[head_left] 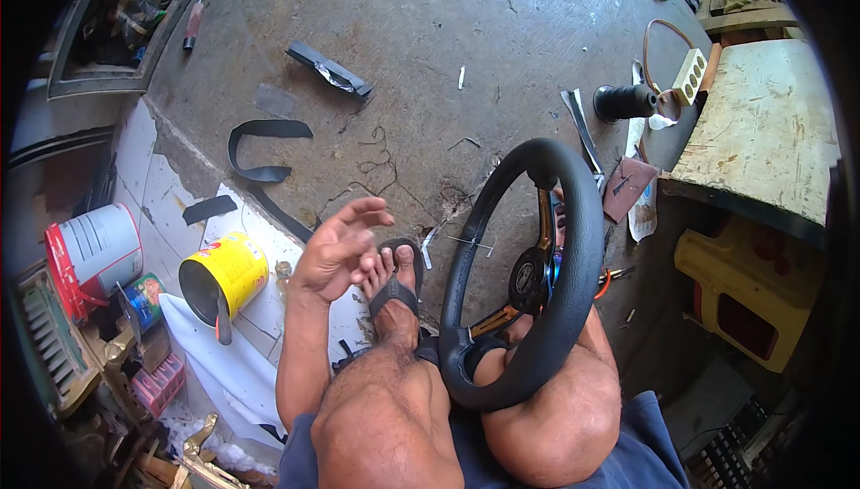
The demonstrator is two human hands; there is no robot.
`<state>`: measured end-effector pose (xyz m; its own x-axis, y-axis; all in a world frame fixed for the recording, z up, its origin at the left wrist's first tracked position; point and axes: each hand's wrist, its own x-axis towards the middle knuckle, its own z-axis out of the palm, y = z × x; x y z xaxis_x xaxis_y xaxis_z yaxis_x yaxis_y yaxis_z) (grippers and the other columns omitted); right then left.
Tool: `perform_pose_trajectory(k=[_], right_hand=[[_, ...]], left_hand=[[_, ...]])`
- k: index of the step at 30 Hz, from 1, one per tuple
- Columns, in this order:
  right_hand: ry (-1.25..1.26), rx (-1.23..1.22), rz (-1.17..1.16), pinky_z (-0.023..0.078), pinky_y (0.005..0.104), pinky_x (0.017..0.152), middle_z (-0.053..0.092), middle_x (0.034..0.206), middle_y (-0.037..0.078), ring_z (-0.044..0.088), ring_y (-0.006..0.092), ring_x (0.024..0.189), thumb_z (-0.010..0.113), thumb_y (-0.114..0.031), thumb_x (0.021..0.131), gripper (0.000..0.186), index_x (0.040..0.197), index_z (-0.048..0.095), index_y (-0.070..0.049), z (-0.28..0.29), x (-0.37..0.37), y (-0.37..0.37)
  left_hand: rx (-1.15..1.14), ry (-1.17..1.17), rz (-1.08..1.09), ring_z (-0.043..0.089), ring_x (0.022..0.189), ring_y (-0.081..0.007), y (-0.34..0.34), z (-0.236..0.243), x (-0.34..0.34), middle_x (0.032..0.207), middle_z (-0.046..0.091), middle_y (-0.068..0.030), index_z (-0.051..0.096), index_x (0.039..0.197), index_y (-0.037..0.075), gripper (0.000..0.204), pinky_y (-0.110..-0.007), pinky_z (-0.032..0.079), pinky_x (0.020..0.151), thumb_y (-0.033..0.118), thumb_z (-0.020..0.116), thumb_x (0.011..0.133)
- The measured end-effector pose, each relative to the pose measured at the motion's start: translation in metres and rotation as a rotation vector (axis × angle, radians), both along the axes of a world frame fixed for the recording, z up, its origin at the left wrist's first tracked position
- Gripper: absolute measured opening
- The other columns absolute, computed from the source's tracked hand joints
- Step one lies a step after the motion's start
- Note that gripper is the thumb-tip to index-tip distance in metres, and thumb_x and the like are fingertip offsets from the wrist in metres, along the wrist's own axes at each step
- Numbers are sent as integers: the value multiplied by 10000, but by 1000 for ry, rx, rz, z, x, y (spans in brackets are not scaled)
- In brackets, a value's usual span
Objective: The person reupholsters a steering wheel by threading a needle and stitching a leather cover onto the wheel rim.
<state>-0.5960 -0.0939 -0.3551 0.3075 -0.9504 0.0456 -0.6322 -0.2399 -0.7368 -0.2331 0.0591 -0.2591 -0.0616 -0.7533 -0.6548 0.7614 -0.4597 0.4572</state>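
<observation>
A black steering wheel with bronze-coloured spokes stands tilted on edge between my knees. Behind its right side, my right hand grips it, mostly hidden by the rim; only some fingers show. Across the left part of the rim lies a thin pale strand or needle; I cannot tell which. My left hand is raised in the air left of the wheel, above my sandalled foot. Its fingers are bent and apart, and I see nothing in them.
Black strips, a dark folded piece and loose thread lie on the floor. A yellow can and white bucket stand left. Right are a black thread spool, power strip and wooden bench.
</observation>
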Motion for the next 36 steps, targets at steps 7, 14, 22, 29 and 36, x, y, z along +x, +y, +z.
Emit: perform_pose_trajectory(k=[7,14,22,29,36], right_hand=[[133,260,665,504,409,787,633,871,135,636,304,863,664,-206,932,192,974,671,-20,30,42,13],[217,224,928,495,409,804,647,869,123,635,309,888,677,-187,900,179,1014,694,-50,-22,28,11],[327,125,642,535,418,689,634,817,110,662,311,848,642,-125,827,51,861,634,-88,48,-65,-35],[648,-24,369,528,432,657,645,802,114,670,329,771,661,-153,872,60,865,644,-96,48,-143,-53],[587,12,14,538,451,755,713,976,149,695,361,891,631,-211,936,165,1043,692,-102,16,-93,-31]], left_hand=[[-170,-63,332,642,860,-146,12,15,28,1251,588,-166,495,1348,2,407,-207,535,543,63,631,969],[-191,-59,367,655,923,-181,10,12,23,1227,608,-130,520,1310,16,364,-324,586,753,94,640,976],[-175,61,298,660,1055,-251,6,-14,-28,1188,630,-135,551,1282,16,325,-454,523,994,71,622,970],[-49,101,151,662,1008,-207,-32,-32,-53,1121,650,-85,604,1197,29,261,-370,521,940,93,670,953],[34,32,133,657,968,-170,-28,-34,-46,1084,657,-65,615,1176,46,263,-329,521,895,126,698,939]])
